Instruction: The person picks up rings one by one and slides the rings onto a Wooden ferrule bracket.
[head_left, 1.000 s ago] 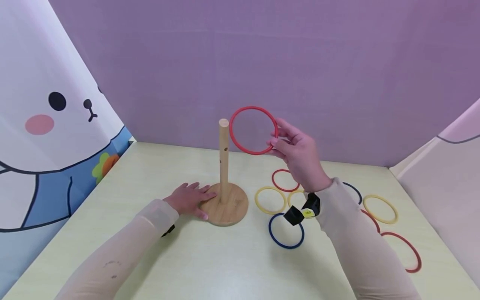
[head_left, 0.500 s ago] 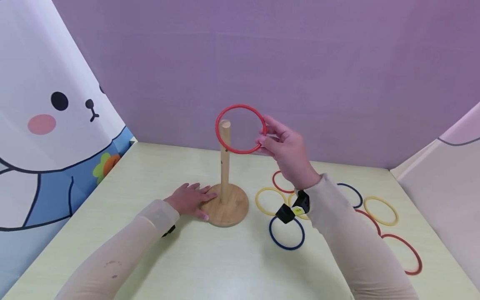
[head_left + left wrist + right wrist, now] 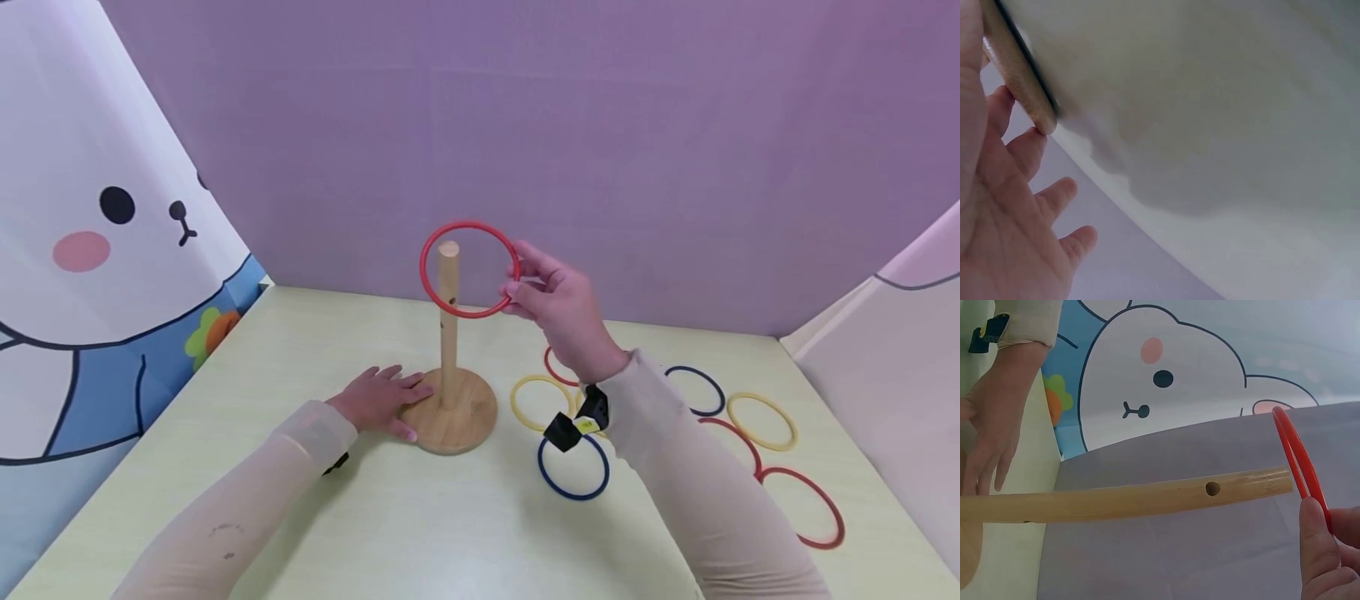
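My right hand [image 3: 561, 307] pinches the right side of a red ring [image 3: 471, 315] between thumb and fingers. In the head view the ring overlaps the upper part of an upright wooden post [image 3: 448, 358]. The right wrist view has this red ring [image 3: 1310, 469] nearly edge-on, right at the tip of the post [image 3: 1116, 503]. My left hand [image 3: 375, 402] lies with spread fingers on the left part of the round wooden base [image 3: 461, 433]. Seen from the left wrist, its fingertips are at the edge of the base [image 3: 1022, 81].
Right of the base lie a yellow ring [image 3: 513, 398] and a blue ring [image 3: 573, 497], with others partly behind my right arm. Farther right are another blue ring [image 3: 693, 368], a yellow ring [image 3: 761, 395] and red rings [image 3: 825, 546]. A purple curtain [image 3: 480, 125] stands behind the table.
My right hand has carried the red ring leftward from beside the post until it overlaps the post's top, dipping slightly at the end. My left hand has stayed on the base.
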A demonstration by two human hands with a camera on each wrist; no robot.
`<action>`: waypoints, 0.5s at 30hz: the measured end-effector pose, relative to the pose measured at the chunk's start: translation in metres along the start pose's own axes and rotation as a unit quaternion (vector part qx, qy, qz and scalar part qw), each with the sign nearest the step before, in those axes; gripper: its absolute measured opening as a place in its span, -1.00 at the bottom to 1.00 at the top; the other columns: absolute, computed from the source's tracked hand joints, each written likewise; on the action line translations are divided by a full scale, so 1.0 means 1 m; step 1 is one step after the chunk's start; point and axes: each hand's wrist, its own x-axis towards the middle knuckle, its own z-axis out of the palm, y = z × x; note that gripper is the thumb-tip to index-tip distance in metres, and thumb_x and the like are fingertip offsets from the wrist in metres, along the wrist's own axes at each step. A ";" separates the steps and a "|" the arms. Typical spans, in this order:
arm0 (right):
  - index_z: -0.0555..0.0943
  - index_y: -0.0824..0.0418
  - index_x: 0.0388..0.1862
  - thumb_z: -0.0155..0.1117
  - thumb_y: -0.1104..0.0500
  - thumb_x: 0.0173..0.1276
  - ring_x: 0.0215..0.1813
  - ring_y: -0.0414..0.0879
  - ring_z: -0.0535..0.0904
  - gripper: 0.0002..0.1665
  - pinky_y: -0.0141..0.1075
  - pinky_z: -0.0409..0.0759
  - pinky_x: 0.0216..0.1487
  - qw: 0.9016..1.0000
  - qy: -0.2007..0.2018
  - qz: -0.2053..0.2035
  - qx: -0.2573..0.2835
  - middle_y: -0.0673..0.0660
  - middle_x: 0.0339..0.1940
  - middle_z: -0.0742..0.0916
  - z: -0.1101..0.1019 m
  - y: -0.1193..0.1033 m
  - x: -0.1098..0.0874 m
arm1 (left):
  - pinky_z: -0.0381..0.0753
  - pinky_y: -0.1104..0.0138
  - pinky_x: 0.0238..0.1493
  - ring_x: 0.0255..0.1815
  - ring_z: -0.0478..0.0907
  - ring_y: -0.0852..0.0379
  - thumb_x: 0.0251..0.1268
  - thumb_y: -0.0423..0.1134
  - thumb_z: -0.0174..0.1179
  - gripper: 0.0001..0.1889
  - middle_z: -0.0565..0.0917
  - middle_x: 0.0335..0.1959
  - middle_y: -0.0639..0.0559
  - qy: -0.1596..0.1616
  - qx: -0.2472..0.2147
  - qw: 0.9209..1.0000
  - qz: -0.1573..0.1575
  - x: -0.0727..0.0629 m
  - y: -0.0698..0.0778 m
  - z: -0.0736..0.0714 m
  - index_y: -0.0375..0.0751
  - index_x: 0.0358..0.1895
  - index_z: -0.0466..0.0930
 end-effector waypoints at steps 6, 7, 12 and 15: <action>0.28 0.24 0.44 0.13 0.45 0.36 -0.19 -0.15 0.65 -0.32 -0.31 0.65 -0.11 1.000 -0.008 0.007 -0.005 0.19 -0.08 0.56 0.004 0.007 0.001 | 0.19 -0.20 0.29 0.36 0.21 -0.35 0.05 0.27 0.28 -0.14 0.29 0.42 -0.14 -0.007 0.005 1.000 -0.003 -0.001 0.001 -0.002 -0.01 0.42 0.30; 0.28 0.24 0.44 0.13 0.45 0.36 -0.19 -0.15 0.65 -0.32 -0.31 0.65 -0.11 1.000 -0.010 0.008 -0.006 0.20 -0.08 0.56 0.004 0.008 0.001 | 0.19 -0.20 0.29 0.36 0.21 -0.35 0.05 0.27 0.28 -0.14 0.29 0.42 -0.14 -0.007 0.005 1.000 -0.004 -0.001 0.001 -0.002 -0.01 0.42 0.29; 0.29 0.21 0.44 0.13 0.44 0.36 -0.14 -0.09 0.63 -0.33 -0.30 0.64 -0.09 1.000 -0.016 0.023 -0.012 0.21 -0.07 0.56 0.007 0.015 0.000 | 0.14 -0.20 0.31 0.38 0.18 -0.34 0.06 0.24 0.29 -0.14 0.26 0.44 -0.12 -0.018 -0.003 1.000 -0.012 0.000 0.003 -0.002 0.03 0.44 0.26; 0.30 0.21 0.44 0.13 0.43 0.37 -0.08 -0.04 0.63 -0.34 -0.29 0.64 -0.08 0.999 -0.017 0.036 -0.018 0.21 -0.07 0.56 0.008 0.020 -0.001 | 0.13 -0.20 0.32 0.39 0.17 -0.34 0.08 0.24 0.28 -0.14 0.24 0.46 -0.12 -0.023 -0.010 1.000 -0.014 -0.001 0.003 -0.003 0.02 0.45 0.24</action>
